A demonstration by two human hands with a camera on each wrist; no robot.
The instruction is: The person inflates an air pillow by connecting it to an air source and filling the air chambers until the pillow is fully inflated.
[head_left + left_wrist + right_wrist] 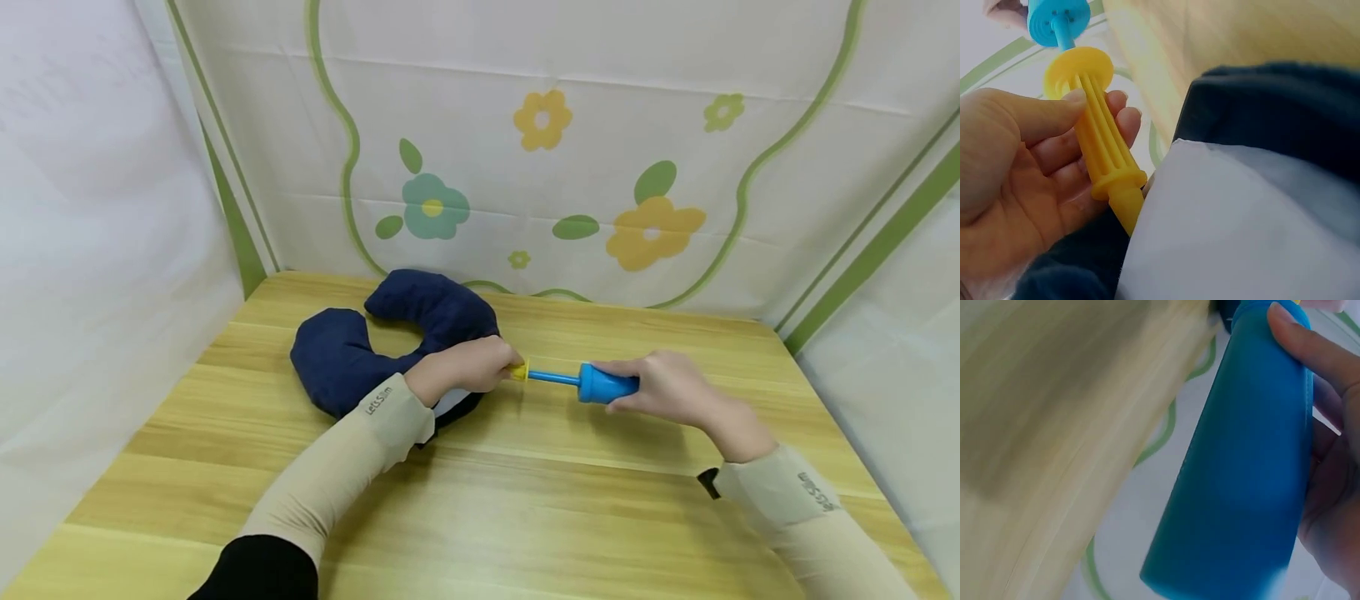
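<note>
A hand air pump (553, 377), with a blue barrel, thin blue rod and yellow ribbed end, spans the space between my two hands. My left hand (474, 364) pinches the yellow end (1104, 128) between thumb and fingers. Its narrow tip passes behind a white flap (1210, 212) on a navy U-shaped neck pillow (330, 354), so the very tip is hidden. On the right, my right hand (667, 387) grips the wide blue barrel (1241, 462), thumb along its side. Part of the rod shows between the barrel and the yellow end.
The pillow lies on a wood-grain table (480, 517), toward its back left, with its opening facing the upper left. White cloth walls surround the table; the back cloth (480, 83) has printed flowers and green wavy lines.
</note>
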